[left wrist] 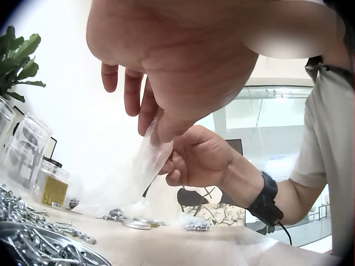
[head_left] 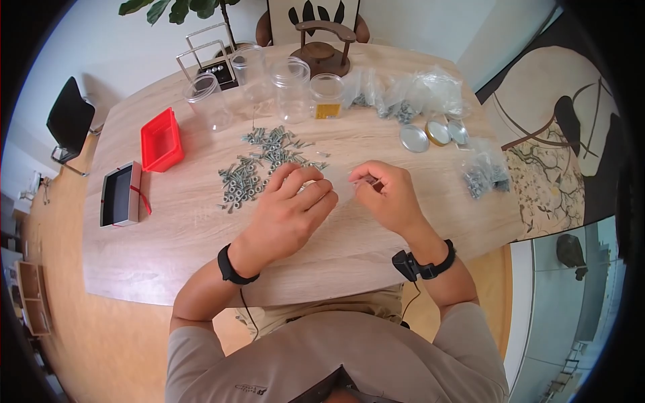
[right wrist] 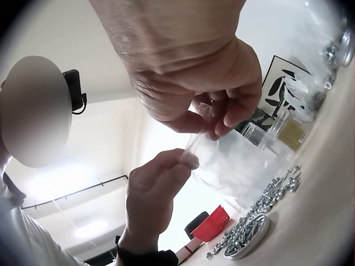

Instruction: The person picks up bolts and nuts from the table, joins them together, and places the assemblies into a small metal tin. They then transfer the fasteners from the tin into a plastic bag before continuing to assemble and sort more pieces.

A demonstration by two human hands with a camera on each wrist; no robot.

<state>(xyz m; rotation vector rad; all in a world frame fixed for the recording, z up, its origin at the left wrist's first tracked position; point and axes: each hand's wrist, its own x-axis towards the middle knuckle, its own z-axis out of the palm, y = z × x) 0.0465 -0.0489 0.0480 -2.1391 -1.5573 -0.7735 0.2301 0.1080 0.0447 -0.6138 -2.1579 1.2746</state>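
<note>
A clear plastic bag (left wrist: 152,158) (right wrist: 233,166) hangs between the two hands, its top edge pinched by both. In the head view the left hand (head_left: 292,211) hides most of it. The left hand (left wrist: 172,61) pinches one side of the bag between thumb and fingers; the right hand (head_left: 390,198) (right wrist: 194,66) grips the other side. Below the hands, a round metal lid (right wrist: 252,238) holds screws. Beside it loose screws and nuts (head_left: 245,181) are spread in a pile on the wooden table (head_left: 168,248).
Clear jars (head_left: 290,91), one with a yellow label, and a brown wooden stand (head_left: 326,64) stand at the back. Bags of hardware (head_left: 477,178) and round lids (head_left: 414,138) lie at the right. A red tray (head_left: 161,144) and a grey box (head_left: 121,195) are at the left.
</note>
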